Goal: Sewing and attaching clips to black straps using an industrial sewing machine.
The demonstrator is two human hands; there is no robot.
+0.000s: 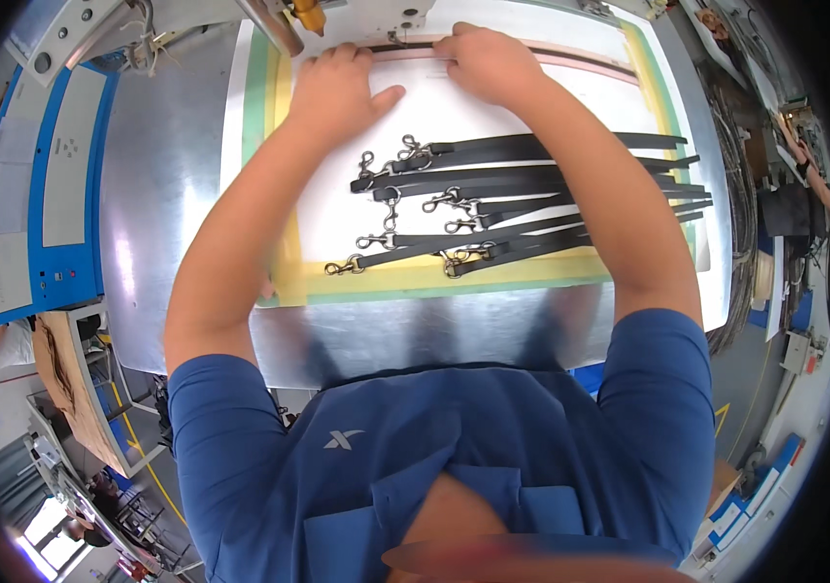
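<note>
My left hand (339,94) lies at the far left of a white board (337,209), its fingers stretched to a thin black strap (580,58) and its thumb spread away. At the same strap, farther right, my right hand (494,64) has its fingers bent and closed on it; their tips are partly hidden. Pinkish strips (417,54) border the strap. Nearer to me, under my right forearm, lies a bunch of black straps (502,179) with metal snap hooks (345,265) at their left ends.
Yellow and green tape (405,283) edges the board, which rests on a shiny metal table (157,214). Machine parts (376,15) and an orange-yellow nozzle-like piece (309,15) hang over the far edge. A blue and white cabinet (55,185) stands left.
</note>
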